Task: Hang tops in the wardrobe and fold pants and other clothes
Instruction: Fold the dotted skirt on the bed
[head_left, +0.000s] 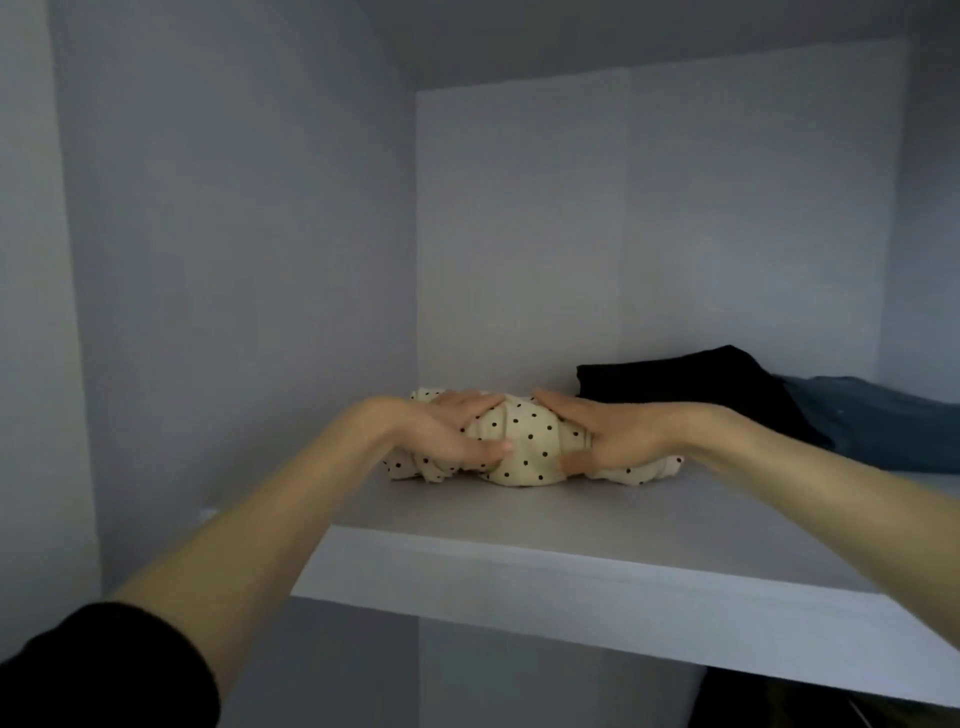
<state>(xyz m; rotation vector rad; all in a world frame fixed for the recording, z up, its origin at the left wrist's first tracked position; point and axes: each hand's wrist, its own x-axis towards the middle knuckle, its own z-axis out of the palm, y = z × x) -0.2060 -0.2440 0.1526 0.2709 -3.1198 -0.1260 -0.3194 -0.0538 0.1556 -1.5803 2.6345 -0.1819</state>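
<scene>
A cream garment with black polka dots (524, 441), bundled small, lies on the white wardrobe shelf (519, 566) near its left wall. My left hand (447, 431) grips its left end, fingers over the top and thumb against the front. At the bundle's right end my right hand (613, 436) holds it the same way, thumb low at the front. Both forearms reach in over the shelf's front edge. The underside and back of the bundle are hidden.
A folded black garment (701, 384) lies just behind and right of the bundle, and folded blue denim (883, 421) lies further right. The wardrobe's left side wall (234, 260) and back panel (623, 234) close in the compartment. A dark space opens below the shelf.
</scene>
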